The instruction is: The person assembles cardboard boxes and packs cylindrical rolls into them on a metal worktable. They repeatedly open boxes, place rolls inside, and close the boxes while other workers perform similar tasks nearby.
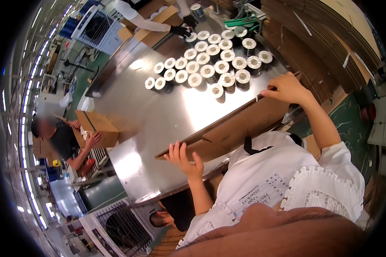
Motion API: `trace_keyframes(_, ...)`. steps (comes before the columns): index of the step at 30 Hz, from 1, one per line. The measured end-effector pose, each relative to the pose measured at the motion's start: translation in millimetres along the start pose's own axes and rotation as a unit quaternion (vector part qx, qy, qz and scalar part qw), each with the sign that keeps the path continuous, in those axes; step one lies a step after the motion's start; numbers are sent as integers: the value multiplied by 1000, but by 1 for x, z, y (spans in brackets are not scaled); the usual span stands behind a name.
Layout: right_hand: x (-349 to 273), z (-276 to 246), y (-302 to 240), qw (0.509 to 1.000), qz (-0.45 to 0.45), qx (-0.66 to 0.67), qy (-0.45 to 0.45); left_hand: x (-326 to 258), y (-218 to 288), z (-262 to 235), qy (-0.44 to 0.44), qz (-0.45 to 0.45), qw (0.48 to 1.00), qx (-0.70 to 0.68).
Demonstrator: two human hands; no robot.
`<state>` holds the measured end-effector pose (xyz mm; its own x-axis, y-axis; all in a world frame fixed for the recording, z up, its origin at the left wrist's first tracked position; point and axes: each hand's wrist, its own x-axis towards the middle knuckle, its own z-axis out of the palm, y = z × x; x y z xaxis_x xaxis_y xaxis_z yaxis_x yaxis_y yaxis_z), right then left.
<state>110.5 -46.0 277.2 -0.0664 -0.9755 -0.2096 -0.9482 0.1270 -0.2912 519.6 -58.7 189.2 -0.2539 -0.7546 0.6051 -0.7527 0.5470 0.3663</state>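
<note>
I hold a flattened brown cardboard box (pixel 240 124) on its long edge, across the near corner of a shiny steel table (pixel 158 124). My left hand (pixel 185 159) is at its lower left end, fingers raised against the corrugated edge. My right hand (pixel 287 88) pinches the upper right end from above. Both arms reach out from short white sleeves.
Several round white-topped rolls (pixel 210 60) stand in rows on the far half of the table. A person's black-gloved hand (pixel 180 31) reaches them from the back. Another person holds an open carton (pixel 96 126) at the left. Flat cardboard sheets (pixel 313 38) are stacked at the right. A fan (pixel 124 225) stands below.
</note>
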Motion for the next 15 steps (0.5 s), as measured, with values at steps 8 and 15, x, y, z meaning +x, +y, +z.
trace_keyframes(8,7,-31,59,995,16,-14,-94,32,-3,-11,120,-81,974,-174)
trace_keyframes(15,-17,-16,5,979,-65,-136,-135,100,24,-11,-127,107,912,-376)
